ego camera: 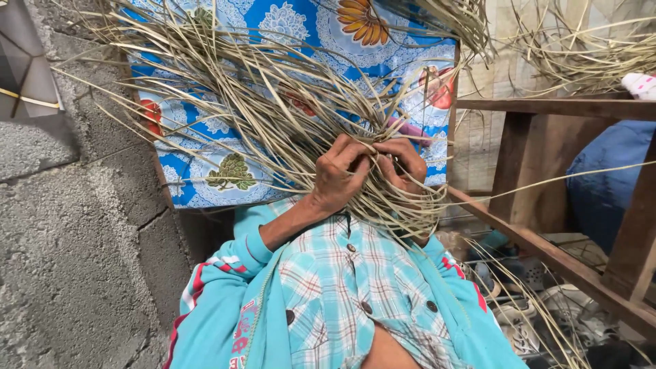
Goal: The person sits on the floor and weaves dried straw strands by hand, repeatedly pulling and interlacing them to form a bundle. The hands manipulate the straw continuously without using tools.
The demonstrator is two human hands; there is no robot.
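Centre frame, the left hand (338, 174) and right hand (403, 164) meet, fingers clenched around dry straw strands (273, 109). Behind them, upper middle, lies a blue floral cloth (301, 27).

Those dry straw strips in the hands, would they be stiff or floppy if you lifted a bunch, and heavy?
Probably springy rather than limp: the straw strips fan outward in long arcs from where the left hand and right hand pinch them. Likely light, since they are thin and flat. Loose ends cross and tangle, so a lifted bunch would probably drag neighbours along.
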